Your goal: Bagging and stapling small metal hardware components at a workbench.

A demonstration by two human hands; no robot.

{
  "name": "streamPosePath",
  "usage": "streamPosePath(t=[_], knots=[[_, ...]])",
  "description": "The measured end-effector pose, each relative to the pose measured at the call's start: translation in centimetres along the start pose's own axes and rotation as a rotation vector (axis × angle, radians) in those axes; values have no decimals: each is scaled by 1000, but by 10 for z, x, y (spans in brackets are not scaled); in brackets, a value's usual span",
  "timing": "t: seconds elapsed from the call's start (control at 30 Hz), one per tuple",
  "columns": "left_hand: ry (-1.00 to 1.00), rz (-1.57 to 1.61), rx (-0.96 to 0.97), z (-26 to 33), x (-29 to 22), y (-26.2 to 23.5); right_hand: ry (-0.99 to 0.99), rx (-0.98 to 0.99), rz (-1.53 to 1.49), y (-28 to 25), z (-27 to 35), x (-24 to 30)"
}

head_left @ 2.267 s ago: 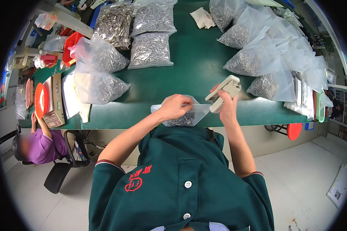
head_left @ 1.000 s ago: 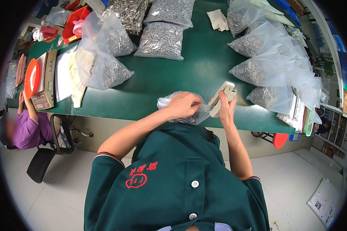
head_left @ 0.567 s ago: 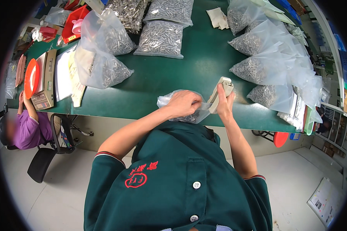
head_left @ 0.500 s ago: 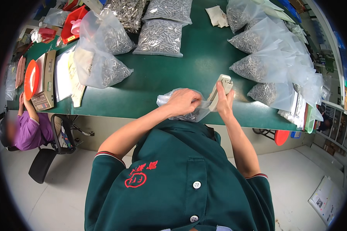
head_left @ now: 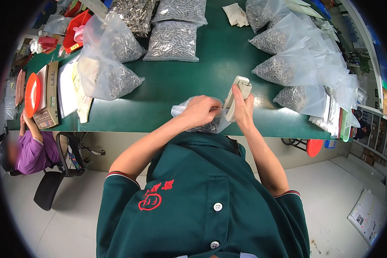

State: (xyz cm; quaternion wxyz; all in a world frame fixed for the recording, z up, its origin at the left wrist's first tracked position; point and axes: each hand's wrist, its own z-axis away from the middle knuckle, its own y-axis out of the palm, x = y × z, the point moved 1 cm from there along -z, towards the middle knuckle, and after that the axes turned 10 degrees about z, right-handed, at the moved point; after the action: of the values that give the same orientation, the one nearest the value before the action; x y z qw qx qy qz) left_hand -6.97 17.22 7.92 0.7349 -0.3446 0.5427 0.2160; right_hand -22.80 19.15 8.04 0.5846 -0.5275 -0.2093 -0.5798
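A small clear plastic bag point(head_left: 218, 124) of metal pieces rests at the near edge of the green table. My left hand point(head_left: 201, 110) lies over it, fingers curled and pinching its upper edge. My right hand point(head_left: 244, 112) is wrapped round a beige handheld bag sealer point(head_left: 241, 84), held slanting with its lower end on the bag's right edge. My fingers and the sealer's body hide just how its jaws meet the plastic.
Open bags of metal pins point(head_left: 279, 69) line the right side; more bags point(head_left: 112, 79) stand at left. Flat filled bags point(head_left: 172, 41) lie at the back. At far left, a person in purple point(head_left: 41, 150) sits by a scale point(head_left: 51, 96) bearing an orange plate point(head_left: 33, 94).
The whole view has shifted slightly, so the table's things appear further left. The sealer and my right hand stay at the bag's right edge; my left hand keeps its pinch.
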Motion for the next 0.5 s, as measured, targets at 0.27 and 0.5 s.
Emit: streamPosePath(t=[0.27,0.5], knots=[[11,77,60,2,0,-14,-59,-3,-23,12,7,10],[91,124,18,4,5,-14,-79,-2,-57,22,10,13]])
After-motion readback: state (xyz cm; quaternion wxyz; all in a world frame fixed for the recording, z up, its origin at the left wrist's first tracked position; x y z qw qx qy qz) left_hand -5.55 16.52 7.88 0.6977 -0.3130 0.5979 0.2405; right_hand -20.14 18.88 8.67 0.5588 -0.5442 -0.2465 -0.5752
